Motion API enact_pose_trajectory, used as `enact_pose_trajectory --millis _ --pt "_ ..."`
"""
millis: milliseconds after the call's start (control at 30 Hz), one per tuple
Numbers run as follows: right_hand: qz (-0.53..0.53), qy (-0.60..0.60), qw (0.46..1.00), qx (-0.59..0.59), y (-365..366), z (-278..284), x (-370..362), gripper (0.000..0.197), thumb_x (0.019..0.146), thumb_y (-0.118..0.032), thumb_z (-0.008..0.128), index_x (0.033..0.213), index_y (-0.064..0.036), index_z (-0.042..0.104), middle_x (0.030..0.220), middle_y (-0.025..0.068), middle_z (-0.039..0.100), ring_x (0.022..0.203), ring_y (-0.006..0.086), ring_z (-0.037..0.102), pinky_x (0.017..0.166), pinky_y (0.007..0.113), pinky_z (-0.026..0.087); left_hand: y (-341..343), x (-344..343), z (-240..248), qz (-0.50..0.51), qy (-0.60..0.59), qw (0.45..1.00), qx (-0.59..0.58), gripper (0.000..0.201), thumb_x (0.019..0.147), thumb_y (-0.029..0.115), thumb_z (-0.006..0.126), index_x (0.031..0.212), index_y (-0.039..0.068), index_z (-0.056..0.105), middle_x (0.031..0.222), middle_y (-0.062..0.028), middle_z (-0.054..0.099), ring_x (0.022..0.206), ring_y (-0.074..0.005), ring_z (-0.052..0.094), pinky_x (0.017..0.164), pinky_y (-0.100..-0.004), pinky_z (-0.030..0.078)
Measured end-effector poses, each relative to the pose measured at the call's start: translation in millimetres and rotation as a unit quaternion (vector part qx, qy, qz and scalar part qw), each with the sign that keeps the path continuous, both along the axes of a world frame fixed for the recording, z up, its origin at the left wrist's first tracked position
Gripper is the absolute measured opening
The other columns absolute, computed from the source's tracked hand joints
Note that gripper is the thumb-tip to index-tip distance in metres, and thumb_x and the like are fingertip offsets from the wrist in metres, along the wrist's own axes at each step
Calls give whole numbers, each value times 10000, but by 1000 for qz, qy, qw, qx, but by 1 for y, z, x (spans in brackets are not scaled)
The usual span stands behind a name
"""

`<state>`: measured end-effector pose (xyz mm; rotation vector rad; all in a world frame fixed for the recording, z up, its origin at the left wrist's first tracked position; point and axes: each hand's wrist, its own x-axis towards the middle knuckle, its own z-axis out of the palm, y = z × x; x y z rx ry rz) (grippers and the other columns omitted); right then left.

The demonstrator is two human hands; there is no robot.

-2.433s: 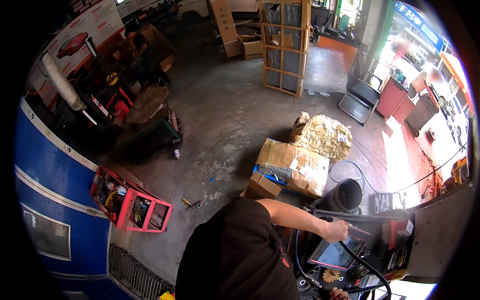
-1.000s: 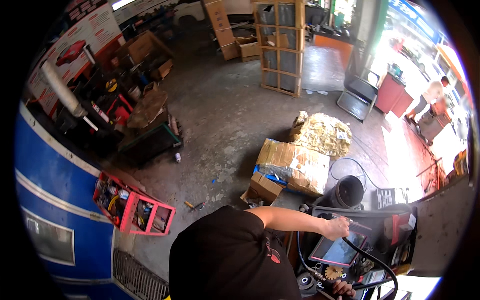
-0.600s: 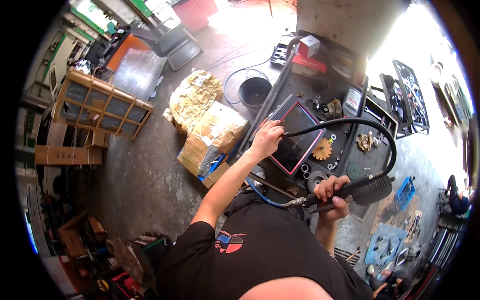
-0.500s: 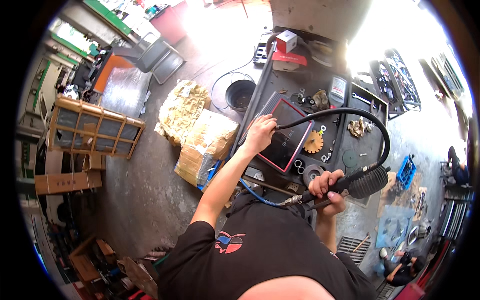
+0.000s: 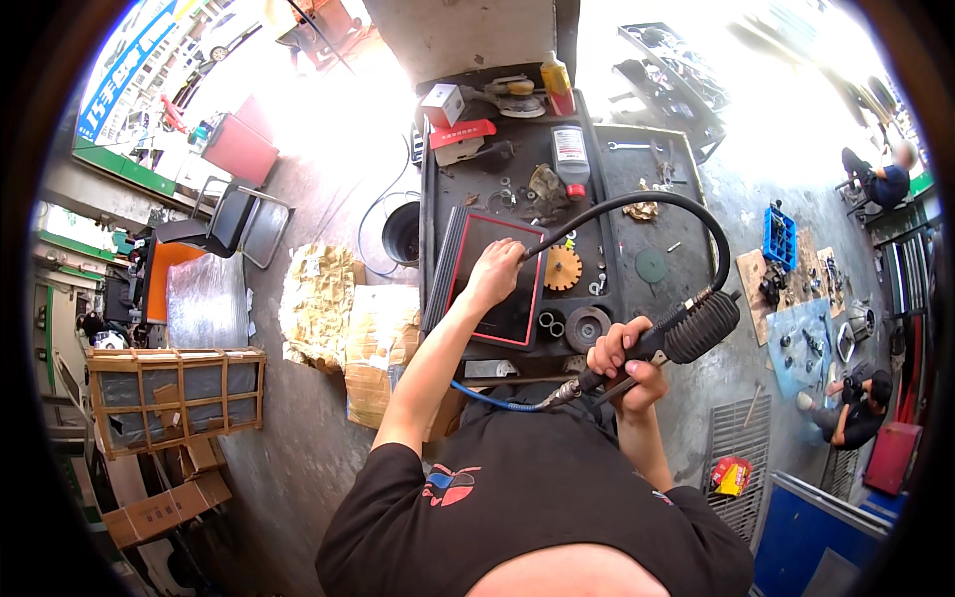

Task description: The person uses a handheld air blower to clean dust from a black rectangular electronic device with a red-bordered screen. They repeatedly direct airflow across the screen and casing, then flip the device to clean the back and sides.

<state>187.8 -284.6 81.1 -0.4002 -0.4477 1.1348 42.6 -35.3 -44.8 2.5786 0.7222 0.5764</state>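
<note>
My right hand (image 5: 629, 370) is closed round the grip of a black air gun (image 5: 659, 343), held above the near edge of the workbench. A ribbed black cylinder sits on the gun's far right side, and a blue air hose (image 5: 494, 401) joins it at the left. From the gun a thick black hose (image 5: 686, 202) arches over the bench. Its free end is pinched in my left hand (image 5: 495, 271); the tip is partly hidden by the fingers. Beneath that hand lies a flat black case (image 5: 507, 325) with a red border.
On the black bench are an orange toothed disc (image 5: 563, 269), a grey wheel (image 5: 587, 328), a grey bottle (image 5: 570, 157) and a white box (image 5: 441, 103). A bucket (image 5: 402, 234) and cardboard (image 5: 382, 323) stand left of it. Right, a person (image 5: 856, 408) sits low near a blue crate (image 5: 779, 239).
The whole view has turned, so the bench now appears straighter and further left. Both hands keep their holds on the hose end and the air gun.
</note>
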Motion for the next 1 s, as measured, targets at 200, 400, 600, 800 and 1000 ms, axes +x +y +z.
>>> enact_pose_trajectory --millis 200,400,600,800,1000 --pt "2 -1 1000 6 1 1 -1 289 707 -97 529 966 -64 406 769 73 431 622 150 416 597 332 376 -25 -43 16 29 18 994 100 258 824 38 666 1067 25 579 1155 -162 635 1236 -349 537 1060 -474 408" --pt "27 -27 999 34 -4 7 -2 286 683 -68 515 946 -64 402 761 73 426 625 147 424 599 327 371 -61 -76 65 4 39 999 -25 197 831 72 655 1012 30 591 1085 -185 627 1232 -349 529 1106 -499 355" --pt "56 6 998 16 1 7 -6 314 644 -36 470 951 -62 408 762 74 427 624 148 425 611 328 369 -5 -56 37 15 35 999 39 203 873 92 649 1058 34 588 1107 -176 637 1277 -347 507 1130 -518 317" --pt "33 3 999 18 -2 4 -1 310 655 -32 467 959 -59 407 767 77 429 643 155 424 619 327 375 -4 -63 65 3 17 1000 -22 188 819 54 671 991 18 606 1117 -179 622 1159 -362 555 1012 -453 416" --pt "31 6 999 7 3 8 -2 305 694 -27 495 987 -48 415 791 83 438 671 157 427 627 321 390 -47 -82 66 23 13 994 -102 179 768 23 724 923 15 633 888 -122 630 928 -317 594 826 -410 480"
